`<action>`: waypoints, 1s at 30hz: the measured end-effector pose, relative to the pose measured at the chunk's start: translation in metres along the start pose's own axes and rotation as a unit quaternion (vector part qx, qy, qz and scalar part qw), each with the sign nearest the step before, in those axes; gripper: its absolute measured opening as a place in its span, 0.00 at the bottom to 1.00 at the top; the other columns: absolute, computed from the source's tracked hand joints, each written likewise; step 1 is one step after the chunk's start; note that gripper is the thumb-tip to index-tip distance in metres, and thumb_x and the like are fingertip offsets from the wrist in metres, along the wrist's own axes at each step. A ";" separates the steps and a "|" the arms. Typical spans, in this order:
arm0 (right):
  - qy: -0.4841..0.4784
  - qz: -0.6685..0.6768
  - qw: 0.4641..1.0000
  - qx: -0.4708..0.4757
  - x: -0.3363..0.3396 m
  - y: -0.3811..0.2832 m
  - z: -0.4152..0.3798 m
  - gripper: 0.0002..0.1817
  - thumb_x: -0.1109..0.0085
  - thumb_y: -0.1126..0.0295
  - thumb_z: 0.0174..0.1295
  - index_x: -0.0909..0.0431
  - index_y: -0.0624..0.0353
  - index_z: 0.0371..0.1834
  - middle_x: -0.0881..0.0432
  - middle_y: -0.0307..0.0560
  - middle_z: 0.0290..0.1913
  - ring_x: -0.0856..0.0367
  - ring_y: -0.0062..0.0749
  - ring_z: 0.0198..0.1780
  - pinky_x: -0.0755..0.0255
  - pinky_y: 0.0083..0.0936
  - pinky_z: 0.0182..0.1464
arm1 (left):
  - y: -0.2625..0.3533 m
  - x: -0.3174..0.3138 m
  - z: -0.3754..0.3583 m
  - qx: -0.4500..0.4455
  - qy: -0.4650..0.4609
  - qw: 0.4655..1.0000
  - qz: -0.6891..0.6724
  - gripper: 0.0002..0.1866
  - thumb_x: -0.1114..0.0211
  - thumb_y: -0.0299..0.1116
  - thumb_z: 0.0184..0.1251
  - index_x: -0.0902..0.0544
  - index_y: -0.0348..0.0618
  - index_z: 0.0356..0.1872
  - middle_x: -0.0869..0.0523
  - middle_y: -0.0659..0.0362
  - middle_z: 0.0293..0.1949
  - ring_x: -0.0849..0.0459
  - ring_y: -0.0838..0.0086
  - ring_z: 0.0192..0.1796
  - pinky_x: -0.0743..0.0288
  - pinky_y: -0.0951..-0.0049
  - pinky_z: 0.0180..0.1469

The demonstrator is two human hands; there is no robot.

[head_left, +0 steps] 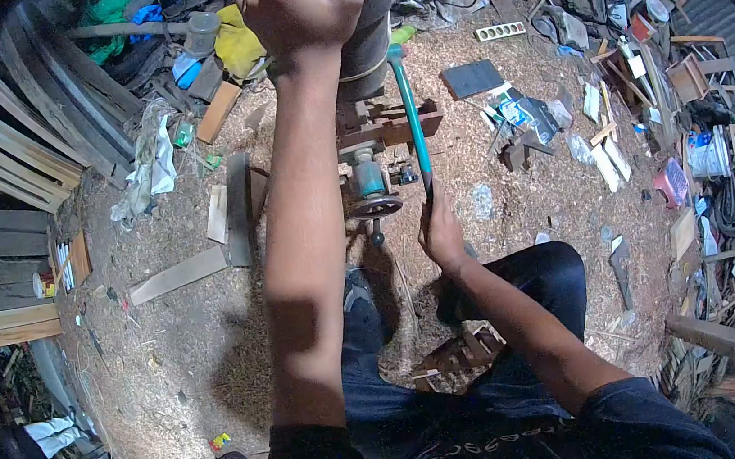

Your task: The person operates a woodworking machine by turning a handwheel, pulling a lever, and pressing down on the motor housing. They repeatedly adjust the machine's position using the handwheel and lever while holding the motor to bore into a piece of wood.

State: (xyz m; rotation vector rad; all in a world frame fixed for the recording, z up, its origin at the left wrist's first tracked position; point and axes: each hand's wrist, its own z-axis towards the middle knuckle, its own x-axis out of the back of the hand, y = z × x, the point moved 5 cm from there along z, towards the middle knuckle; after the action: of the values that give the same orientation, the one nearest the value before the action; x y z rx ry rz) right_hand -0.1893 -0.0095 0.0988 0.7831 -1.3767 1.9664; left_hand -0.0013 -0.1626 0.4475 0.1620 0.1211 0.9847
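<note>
Teal shaft of a long-handled tool (414, 124), right of centre in the upper half of the frame. Dark lower end sits in the right hand (444, 232), fingers wrapped round it, grip closed. From that grip the shaft runs up the frame, leaning slightly left; long axis near vertical, most of the length beyond the fingers.

Upper end of the tool lies beside the right edge of a thick dark cylinder (369, 43), top centre. Contact or a small gap there: cannot tell from this angle. Cylinder's own axis also runs roughly up the frame, so tool and cylinder lie nearly side by side, tool on the right. Pale band (368, 73) round the cylinder's lower part.

Left hand (306, 5) at the top edge, fingers curled, overlapping the cylinder's upper left. Whether it grips anything is hidden; cannot tell. Of the two hands it is much the nearer to the cylinder; right hand lies well below, reaching that level only by the tool's length.

Below the cylinder, left of the shaft: teal machine part (370, 177) with a handwheel (374, 207), apart from the right hand. Shavings over the floor (492, 165).
</note>
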 end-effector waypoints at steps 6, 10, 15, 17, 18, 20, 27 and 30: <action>-0.029 -0.002 0.997 -0.078 -0.040 0.031 -0.012 0.38 0.50 0.74 0.70 0.56 0.56 0.81 0.31 0.76 0.64 0.23 0.77 0.51 0.26 0.59 0.50 | -0.014 -0.001 -0.013 0.006 -0.036 0.999 0.016 0.11 0.39 0.37 0.58 0.17 0.40 0.23 0.16 0.51 0.24 0.17 0.52 0.31 0.25 0.60 0.39; -0.050 0.052 0.991 -0.111 -0.049 0.037 -0.009 0.42 0.54 0.76 0.66 0.59 0.51 0.83 0.32 0.71 0.67 0.23 0.72 0.51 0.27 0.58 0.52 | -0.016 0.000 -0.018 0.017 -0.034 0.999 0.007 0.10 0.39 0.35 0.58 0.17 0.40 0.24 0.15 0.52 0.25 0.16 0.54 0.31 0.26 0.61 0.39; -0.013 0.049 0.995 -0.084 -0.062 0.044 -0.001 0.38 0.52 0.75 0.68 0.55 0.55 0.81 0.31 0.70 0.65 0.23 0.72 0.51 0.27 0.57 0.51 | -0.018 -0.003 -0.020 0.007 -0.033 0.999 0.012 0.09 0.39 0.33 0.60 0.16 0.42 0.24 0.13 0.53 0.26 0.15 0.56 0.32 0.26 0.62 0.40; -0.057 0.066 0.988 -0.126 -0.064 0.045 -0.002 0.35 0.51 0.77 0.69 0.51 0.67 0.78 0.34 0.75 0.68 0.29 0.72 0.64 0.30 0.52 0.63 | -0.017 -0.002 -0.023 0.018 -0.042 0.999 0.016 0.09 0.40 0.33 0.60 0.16 0.42 0.24 0.13 0.54 0.26 0.15 0.56 0.32 0.26 0.62 0.41; -0.031 0.057 0.994 -0.092 -0.071 0.053 -0.005 0.36 0.51 0.75 0.70 0.53 0.64 0.79 0.35 0.73 0.69 0.29 0.72 0.64 0.30 0.53 0.63 | -0.017 -0.004 -0.024 0.017 -0.034 0.999 0.006 0.09 0.40 0.33 0.59 0.17 0.42 0.23 0.15 0.54 0.25 0.17 0.56 0.32 0.28 0.61 0.41; 0.025 0.041 0.999 -0.020 -0.076 0.054 -0.003 0.38 0.52 0.71 0.71 0.56 0.58 0.82 0.36 0.71 0.71 0.29 0.71 0.64 0.31 0.54 0.63 | -0.018 -0.004 -0.025 0.009 -0.014 1.000 -0.012 0.07 0.40 0.33 0.56 0.20 0.43 0.22 0.18 0.55 0.24 0.20 0.55 0.31 0.31 0.60 0.42; -0.053 0.110 0.990 -0.066 -0.027 0.019 -0.004 0.39 0.49 0.80 0.63 0.53 0.69 0.78 0.37 0.76 0.70 0.31 0.70 0.66 0.33 0.51 0.66 | -0.018 -0.004 -0.015 0.033 -0.034 0.999 0.010 0.07 0.41 0.33 0.56 0.20 0.44 0.23 0.17 0.55 0.25 0.19 0.56 0.33 0.30 0.61 0.44; -0.067 0.143 0.985 -0.071 0.035 -0.020 0.006 0.38 0.46 0.77 0.65 0.51 0.69 0.78 0.40 0.75 0.72 0.36 0.69 0.71 0.39 0.49 0.71 | -0.017 -0.001 -0.012 0.041 -0.049 0.998 0.022 0.10 0.42 0.35 0.62 0.17 0.46 0.25 0.13 0.55 0.29 0.16 0.56 0.37 0.28 0.61 0.46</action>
State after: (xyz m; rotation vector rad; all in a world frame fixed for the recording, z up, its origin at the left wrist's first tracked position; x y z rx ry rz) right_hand -0.1957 -0.0046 0.1383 0.6937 -1.7716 2.0286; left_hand 0.0102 -0.1718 0.4324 0.2893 0.0692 1.0137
